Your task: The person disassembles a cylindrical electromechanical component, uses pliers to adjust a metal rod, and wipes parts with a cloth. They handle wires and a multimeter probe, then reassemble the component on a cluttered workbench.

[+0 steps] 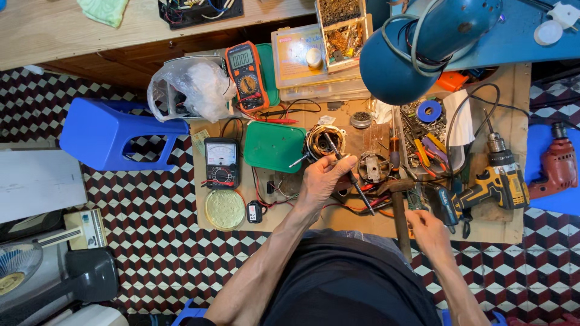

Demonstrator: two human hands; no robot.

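Your left hand [323,178] is clamped on a screwdriver [347,172], tip angled toward the motor coil [323,140]; your right hand [426,232] rests loosely open on the bench [362,223].

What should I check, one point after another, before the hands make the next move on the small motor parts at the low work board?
1. Left hand has a firm hold of the screwdriver: ok, fingers closed around it.
2. Screwdriver tip sits on the copper-wound motor part: cannot tell, it is too small to see.
3. Right hand is free: cannot tell, it rests by the hammer handle.
4. Cordless drill lies away from both hands: ok.
5. Board has free space near the work: not ok, wires and tools crowd it.
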